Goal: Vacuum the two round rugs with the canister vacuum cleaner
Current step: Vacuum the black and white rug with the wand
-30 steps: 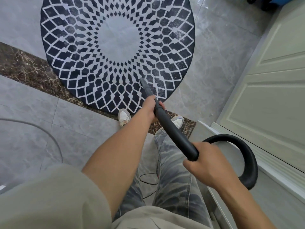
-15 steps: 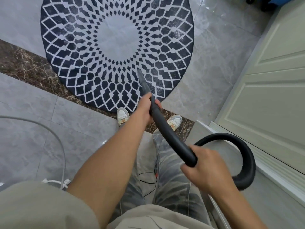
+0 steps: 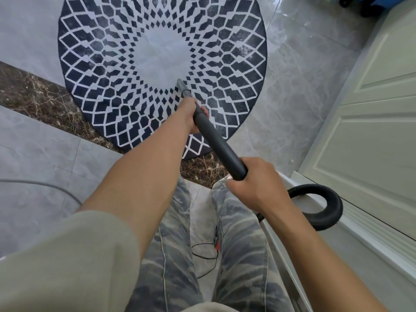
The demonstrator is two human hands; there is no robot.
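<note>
Two hands clench the dark grey vacuum wand (image 3: pixel 219 143), fingers (image 3: pixel 204 109) wrapped round it, left hand (image 3: pixel 190 115) lower, right hand (image 3: pixel 256 185) higher; its tip sits on the round navy-and-white patterned rug (image 3: pixel 101 70).

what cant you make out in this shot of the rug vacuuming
Head view:
- Canister: out of frame; the hose vanishes behind the right forearm.
- Second rug: outside the frame; the round rug has its top cut by the upper edge.
- Wand tip: too small to tell whether it touches the rug.
</note>
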